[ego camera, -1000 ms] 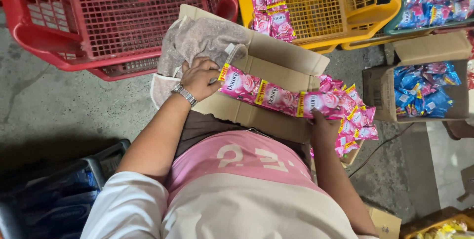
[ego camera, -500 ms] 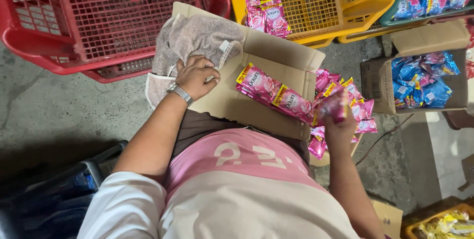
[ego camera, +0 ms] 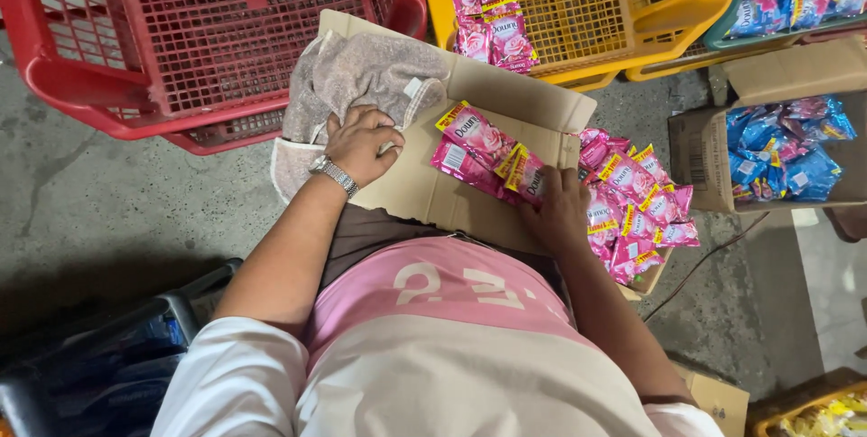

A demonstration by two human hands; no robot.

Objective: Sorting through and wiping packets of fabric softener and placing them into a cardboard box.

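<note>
Right hand (ego camera: pixel 558 211) now down on the cardboard flap (ego camera: pixel 424 189), gripping the strip of pink sachets (ego camera: pixel 483 150), which is folded shorter than 0.5 s ago. Left hand (ego camera: pixel 361 144) unchanged: loosely curled, resting on flap against the beige cloth (ego camera: pixel 361 76). Loose pink sachet pile (ego camera: pixel 637 207) just right.

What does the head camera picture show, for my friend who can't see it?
A seated person's right hand presses a strip of pink sachets onto a flat cardboard sheet on their lap, while the left hand rests on a grey towel. Red and yellow plastic baskets stand ahead.
</note>
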